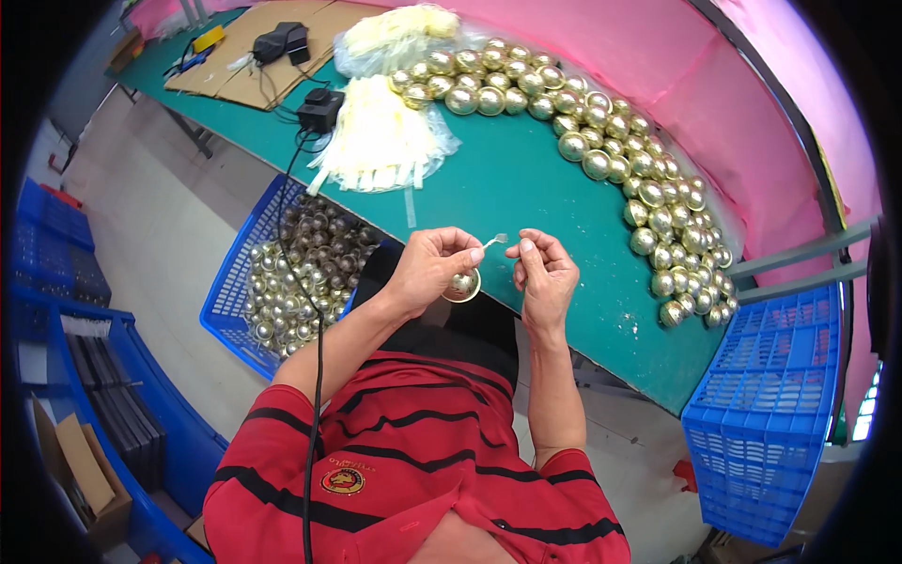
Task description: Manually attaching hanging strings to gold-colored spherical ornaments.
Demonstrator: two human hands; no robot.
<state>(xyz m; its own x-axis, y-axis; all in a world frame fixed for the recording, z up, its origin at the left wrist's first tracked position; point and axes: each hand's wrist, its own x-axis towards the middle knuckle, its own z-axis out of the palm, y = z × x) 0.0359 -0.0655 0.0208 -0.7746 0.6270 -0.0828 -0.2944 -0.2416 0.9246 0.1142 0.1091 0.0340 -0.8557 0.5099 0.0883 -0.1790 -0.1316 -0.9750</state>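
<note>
My left hand (432, 270) is closed in front of the table's near edge, with a shiny gold ball (461, 288) under its fingers. A rim circles the ball. Between that thumb and forefinger I pinch a short pale strip (492, 242), whose clear, flared end points right. My right hand (545, 280) is close by, thumb and forefinger pressed together near the strip's free end. Whether anything is in that pinch is too small to tell. A bundle of pale yellow strips (381, 141) lies on clear plastic beyond my left hand.
Many gold balls (597, 164) curve along the green table (507, 179). At lower left, a blue crate (223, 303) holds more balls, gold and dark. Another blue crate (761, 414) stands at right. A black cable (320, 376) crosses my left arm; cardboard (240, 56) lies far left.
</note>
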